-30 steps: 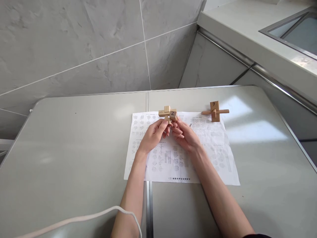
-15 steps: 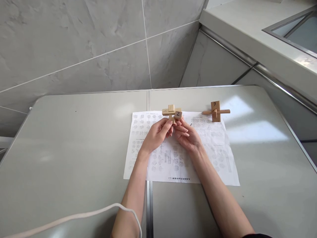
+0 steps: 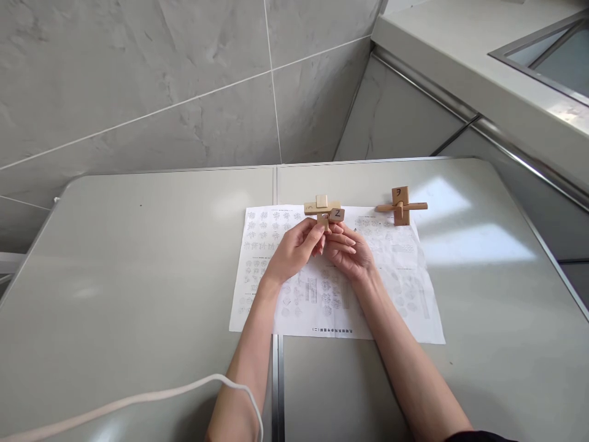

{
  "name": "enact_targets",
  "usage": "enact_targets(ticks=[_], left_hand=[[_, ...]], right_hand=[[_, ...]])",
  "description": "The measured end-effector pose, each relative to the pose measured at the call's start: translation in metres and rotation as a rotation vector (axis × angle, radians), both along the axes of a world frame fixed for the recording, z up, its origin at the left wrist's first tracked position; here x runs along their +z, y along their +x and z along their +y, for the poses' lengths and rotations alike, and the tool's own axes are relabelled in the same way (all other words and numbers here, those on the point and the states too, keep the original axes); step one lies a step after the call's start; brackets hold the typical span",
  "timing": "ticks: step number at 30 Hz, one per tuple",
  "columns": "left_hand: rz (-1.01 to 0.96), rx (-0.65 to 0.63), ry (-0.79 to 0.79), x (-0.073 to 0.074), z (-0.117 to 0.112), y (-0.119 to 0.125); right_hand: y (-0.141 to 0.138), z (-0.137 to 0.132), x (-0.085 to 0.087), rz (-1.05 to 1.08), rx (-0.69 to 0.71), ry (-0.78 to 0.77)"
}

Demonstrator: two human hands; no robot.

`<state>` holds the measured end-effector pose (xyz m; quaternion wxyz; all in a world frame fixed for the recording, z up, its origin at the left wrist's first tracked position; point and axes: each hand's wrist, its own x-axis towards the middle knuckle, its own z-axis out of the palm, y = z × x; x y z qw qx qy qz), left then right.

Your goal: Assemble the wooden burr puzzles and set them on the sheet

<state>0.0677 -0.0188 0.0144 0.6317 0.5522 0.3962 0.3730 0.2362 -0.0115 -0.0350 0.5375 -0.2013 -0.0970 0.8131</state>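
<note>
A small wooden burr puzzle, its front block marked with a "2", is held up above a printed instruction sheet. My left hand pinches its lower stem from the left, fingers closed. On the right side my right hand grips the same puzzle, fingertips meeting the left hand's under the marked block. A second wooden cross puzzle, marked "3", stands on the sheet's far right corner, apart from both hands.
The sheet lies on a grey folding table with a seam down its middle. A white cable crosses the near left, over my left forearm. A tiled wall rises behind; a ledge with a metal frame is at the right.
Both hands have carried the puzzle a little to the right and turned it, so the marked block now faces me more squarely. The other puzzle has not moved.
</note>
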Motion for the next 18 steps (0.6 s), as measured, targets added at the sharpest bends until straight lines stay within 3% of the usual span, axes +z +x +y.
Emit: enact_targets(ticks=[12, 18], left_hand=[[0.091, 0.034, 0.036, -0.001, -0.003, 0.001], [0.173, 0.085, 0.044, -0.004, -0.003, -0.001]], right_hand=[[-0.002, 0.001, 0.004, -0.131, 0.0, 0.045], [-0.007, -0.002, 0.019, -0.515, -0.002, 0.128]])
